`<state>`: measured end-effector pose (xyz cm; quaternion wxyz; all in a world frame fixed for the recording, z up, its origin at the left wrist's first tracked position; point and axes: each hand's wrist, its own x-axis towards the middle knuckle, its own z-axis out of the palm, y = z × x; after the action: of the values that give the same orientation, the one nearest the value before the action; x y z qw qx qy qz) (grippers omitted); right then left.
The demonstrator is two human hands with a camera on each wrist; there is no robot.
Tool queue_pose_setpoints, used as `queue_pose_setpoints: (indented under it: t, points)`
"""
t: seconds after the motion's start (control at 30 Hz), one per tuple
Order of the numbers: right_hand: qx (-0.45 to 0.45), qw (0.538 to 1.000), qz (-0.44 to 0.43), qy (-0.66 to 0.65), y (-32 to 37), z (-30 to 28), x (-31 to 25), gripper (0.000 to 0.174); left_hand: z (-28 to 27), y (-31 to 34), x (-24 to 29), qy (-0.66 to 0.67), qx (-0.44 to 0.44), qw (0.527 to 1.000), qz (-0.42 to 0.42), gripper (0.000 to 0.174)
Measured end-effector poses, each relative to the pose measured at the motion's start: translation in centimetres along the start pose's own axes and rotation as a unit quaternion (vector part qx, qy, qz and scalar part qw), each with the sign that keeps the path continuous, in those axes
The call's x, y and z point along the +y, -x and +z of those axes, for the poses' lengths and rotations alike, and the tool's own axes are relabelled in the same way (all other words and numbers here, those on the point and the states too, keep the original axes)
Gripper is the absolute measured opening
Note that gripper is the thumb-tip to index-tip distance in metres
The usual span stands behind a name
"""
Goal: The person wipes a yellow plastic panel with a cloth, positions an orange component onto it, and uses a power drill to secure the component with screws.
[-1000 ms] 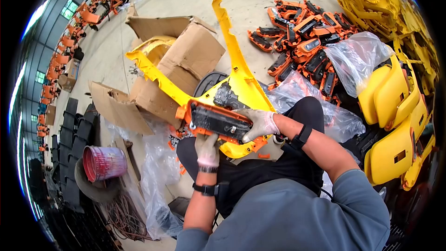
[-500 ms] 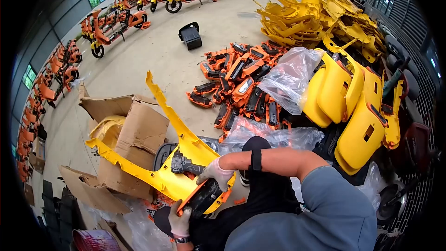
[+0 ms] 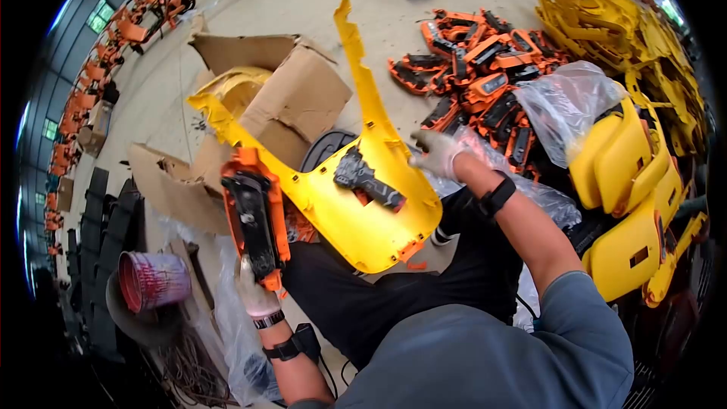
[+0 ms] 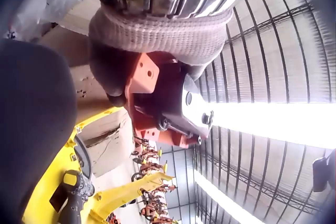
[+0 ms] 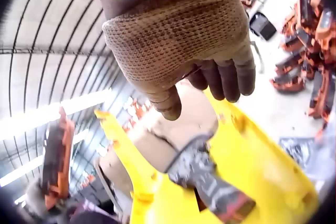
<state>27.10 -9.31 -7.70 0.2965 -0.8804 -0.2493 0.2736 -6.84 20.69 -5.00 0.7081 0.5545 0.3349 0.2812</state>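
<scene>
My gloved left hand (image 3: pixel 256 293) grips an orange-and-black plastic housing (image 3: pixel 256 216) by its lower end, holding it up left of my lap. In the left wrist view the glove (image 4: pixel 157 37) wraps that end, and a metal-link wristband sits behind it. A Y-shaped yellow plastic panel (image 3: pixel 326 208) lies across my knees, its two long arms pointing away from me. On it rests a grey-and-black cordless power driver (image 3: pixel 363 178). Over the panel's right side hovers my gloved right hand (image 3: pixel 441 155), holding nothing; in the right wrist view its fingers (image 5: pixel 227 79) hang relaxed above the panel.
Beyond my right hand lies a heap of similar orange-and-black housings (image 3: pixel 485 68), partly under clear plastic sheeting (image 3: pixel 568 106). Yellow covers (image 3: pixel 617 257) are stacked at right. An open cardboard box (image 3: pixel 299 95) stands behind the panel, and a paint-stained bucket (image 3: pixel 155 280) at left.
Both hands held the housing over the panel earlier. Now my right hand has let go and moved to the right, while my left has carried the housing leftward and turned it upright, uncovering the driver.
</scene>
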Motion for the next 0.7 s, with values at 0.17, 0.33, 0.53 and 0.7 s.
queue_pose_setpoints:
  t: [0.17,0.33,0.53,0.7]
  points:
    - [-0.074,0.989,0.017,0.123,-2.3,10.5,-1.2,0.079,0.1,-2.0,-0.9,0.034,0.037,0.999,0.018,0.036]
    - [-0.036,0.995,0.072,0.053,-4.3,13.9,-1.8,0.076,3.0,-5.5,0.0,-0.094,0.020,0.995,0.003,0.043]
    - [-0.090,0.991,0.048,-0.083,-1.1,8.1,-2.0,0.080,6.0,-13.9,-2.4,-0.289,-0.061,0.955,0.031,0.042]
    - [-0.056,0.982,-0.118,-0.140,2.9,2.4,3.1,0.082,10.7,-17.8,-4.8,-0.372,-0.101,0.920,0.071,0.041]
